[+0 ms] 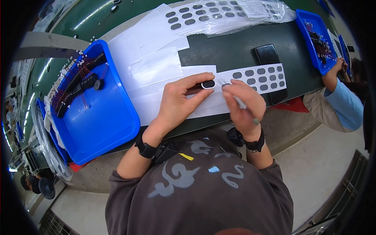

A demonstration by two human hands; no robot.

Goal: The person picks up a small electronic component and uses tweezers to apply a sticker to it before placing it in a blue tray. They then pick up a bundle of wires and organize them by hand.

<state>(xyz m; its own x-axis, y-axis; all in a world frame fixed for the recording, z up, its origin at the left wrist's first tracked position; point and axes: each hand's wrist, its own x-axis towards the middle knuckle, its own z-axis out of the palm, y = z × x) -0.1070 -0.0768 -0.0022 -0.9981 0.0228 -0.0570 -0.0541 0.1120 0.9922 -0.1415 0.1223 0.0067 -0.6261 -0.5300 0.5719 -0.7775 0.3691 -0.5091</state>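
Sitting left of the left hand (pixel 178 103), a blue tray (pixel 105 117) holds wired parts; that hand pinches a small black oval piece (pixel 208 84), the right hand (pixel 244 105) beside it gripping a grey sticker (pixel 226 85) near the sticker sheet (pixel 258 77).

Blue tray (pixel 113 117) of wired black parts sat left of the fingers; black phone (pixel 267 55) beyond-right; bagged pad sheets (pixel 219 13) farther beyond; second blue tray (pixel 319 43) far right.

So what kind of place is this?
Probably a factory assembly bench: a blue tray of wired parts, backing sheets of grey oval stickers, and a co-worker at another blue tray beside them.
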